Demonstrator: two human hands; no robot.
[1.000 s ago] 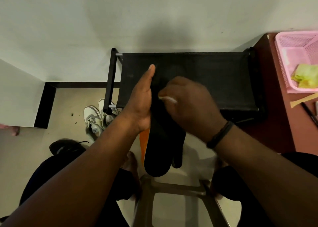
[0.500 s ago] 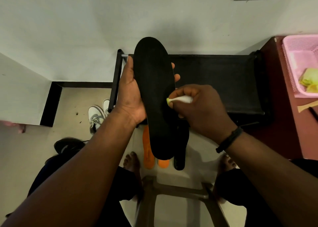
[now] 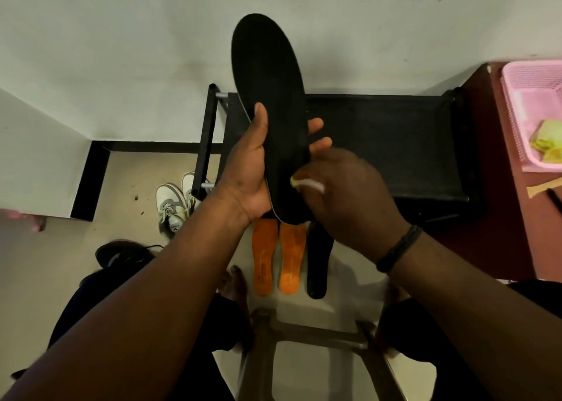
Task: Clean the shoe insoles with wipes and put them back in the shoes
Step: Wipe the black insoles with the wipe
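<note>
The left hand (image 3: 249, 169) held a long black insole (image 3: 269, 96) upright in front of the shoe rack (image 3: 380, 145), thumb on one edge and fingers curled round the other. The insole looked flat, smooth and rounded at the top. The right hand (image 3: 346, 200) pinched a white wipe (image 3: 307, 184) against its lower part. Below the rack, on the floor, lay two orange insoles (image 3: 278, 257) and another black insole (image 3: 317, 260), side by side.

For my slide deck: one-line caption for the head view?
Left hand holds a black insole upright while right hand rubs a wipe on its heel.
</note>
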